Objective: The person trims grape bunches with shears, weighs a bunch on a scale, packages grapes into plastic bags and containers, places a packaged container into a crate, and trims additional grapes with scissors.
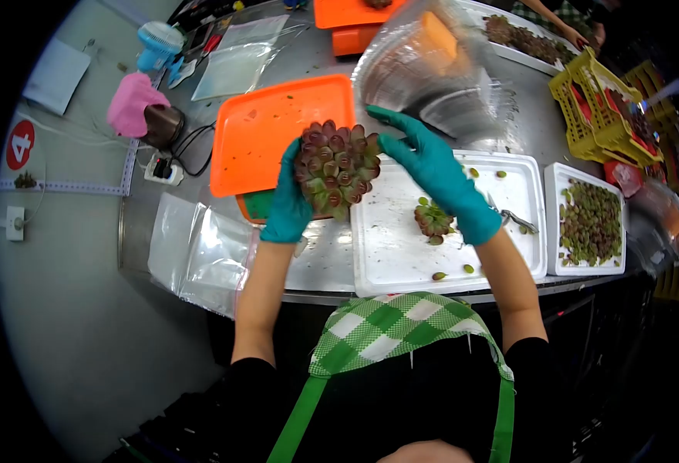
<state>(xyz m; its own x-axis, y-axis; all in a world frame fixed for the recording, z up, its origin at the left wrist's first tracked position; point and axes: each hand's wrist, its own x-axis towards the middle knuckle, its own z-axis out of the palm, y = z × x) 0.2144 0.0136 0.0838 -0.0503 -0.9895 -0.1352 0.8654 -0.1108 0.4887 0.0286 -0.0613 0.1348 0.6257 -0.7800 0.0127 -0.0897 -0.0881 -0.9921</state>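
Note:
A large cluster of reddish-green succulent rosettes (pixel 336 168) is held up in front of me, over the right edge of an orange tray (pixel 239 147). My left hand (pixel 288 204), in a teal glove, grips its left side, with the fingers partly hidden behind the leaves. On the other side my right hand (pixel 430 166), gloved alike, has its fingers spread apart, one fingertip right at the leaves' edge. Below it, a smaller succulent (pixel 433 220) lies in a white foam tray (pixel 385 262) among several loose leaves. Pliers-like cutters (pixel 518 220) rest by my right wrist.
To the right stands a white box of small succulent leaves (pixel 590 224), with a yellow crate (pixel 586 108) behind. Clear plastic bags (pixel 208 247) lie at the left table edge. A small blue fan (pixel 160 46) sits back left. Another person's hand (pixel 573 36) shows at the far right.

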